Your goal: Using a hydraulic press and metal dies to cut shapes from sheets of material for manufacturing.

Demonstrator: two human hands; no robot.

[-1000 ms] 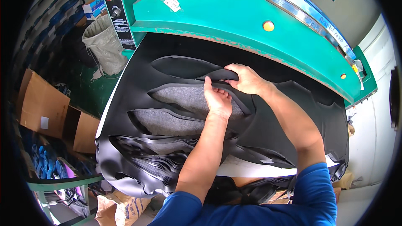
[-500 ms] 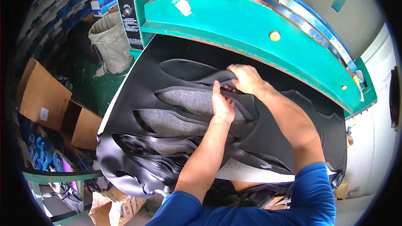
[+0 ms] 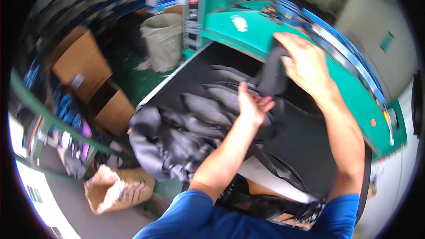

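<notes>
— Watching from the side: what have the hands got hold of?

— Right hand [image 3: 305, 64] is raised, fingers closed around the upper end of a black cut-out piece [image 3: 271, 77] of dark sheet material, lifting it up off the pile. That piece hangs down from the grip toward the other hand.

— And the left one?

— Left hand [image 3: 251, 104] sits lower, just below and to the left of the right. Palm up, fingers spread loosely, not clenched on anything; the hanging piece appears to brush its fingertips, though I cannot say for sure that it touches.

— Where does the rest of the material lie?

— Beneath both hands there is a black sheet [image 3: 305, 137] spread over the work surface, with grey felt-like shapes [image 3: 201, 108] showing under the left hand. Further left of that hand, a crumpled heap of black offcuts [image 3: 164, 146] hangs over the edge.

— What stands behind?

— Beyond the right hand rises a green press machine [image 3: 354, 93] with a blue and silver rail along its top. Well away to the left of the left hand: cardboard boxes [image 3: 82, 66], a pale sack-like bin [image 3: 164, 40], and lower down a brown paper bag [image 3: 117, 188] on the floor.
</notes>
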